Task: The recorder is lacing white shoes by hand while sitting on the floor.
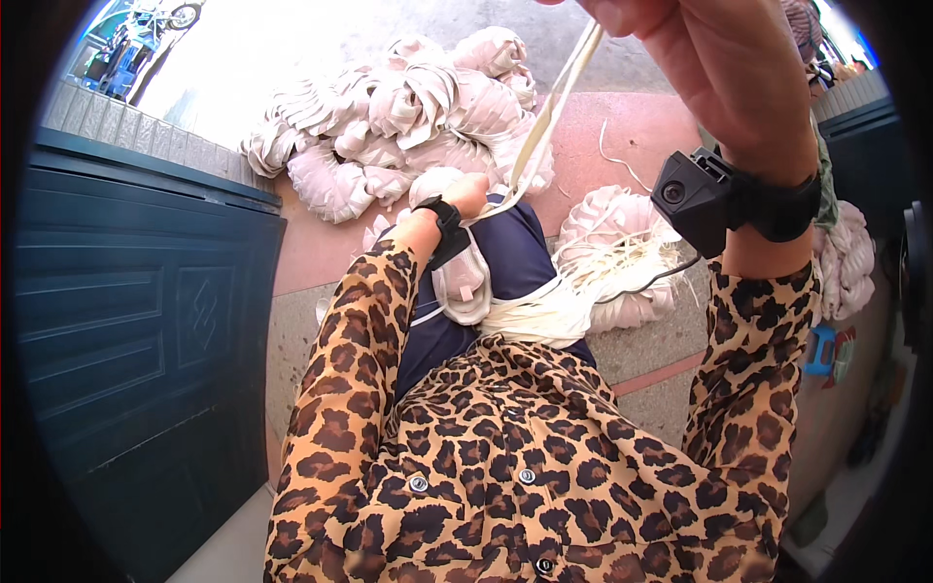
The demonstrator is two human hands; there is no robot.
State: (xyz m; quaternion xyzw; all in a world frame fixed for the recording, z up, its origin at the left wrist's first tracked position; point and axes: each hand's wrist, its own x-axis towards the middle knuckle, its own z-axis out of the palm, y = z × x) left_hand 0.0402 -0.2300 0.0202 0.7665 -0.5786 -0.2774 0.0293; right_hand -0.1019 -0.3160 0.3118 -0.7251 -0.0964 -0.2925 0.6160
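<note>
Ruffled pinkish bundles (pixel 418 102) lie heaped. The right hand (pixel 680 49) grips flat, slender cream strips (pixel 556 97); the left hand (pixel 468 194) curls at their lower end, its hold unclear.

Low fist: your bare left hand (pixel 471 196) curls closed above your navy-trousered thighs (pixel 512 255).
Leopard-print left sleeve (pixel 352 340): your forearm reaches forward and inward, wrist black-strapped.
Raised hand: your bare right hand (pixel 671 44) lifts high, fingers partly cropped.
Leopard-print right sleeve (pixel 746 369): your forearm stands steeply, wrist black-banded.
</note>
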